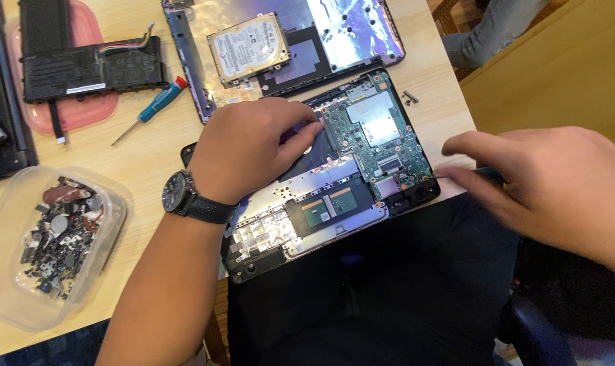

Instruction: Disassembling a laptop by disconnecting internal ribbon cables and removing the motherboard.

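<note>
Wooden table (145,156), opened laptop (334,183) under left hand (250,146), right hand's (545,179) screwdriver (457,176).

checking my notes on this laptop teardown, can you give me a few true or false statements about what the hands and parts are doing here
1. The left hand rests on the opened laptop. True.
2. The right hand holds a thin tool to the green circuit board. True.
3. The blue screwdriver is in the left hand. False: it lies on the table, apart from both hands.
4. The plastic tub of small parts is on the laptop. False: it sits on the table to the left.
5. The hard drive lies on the removed cover. True.
</note>
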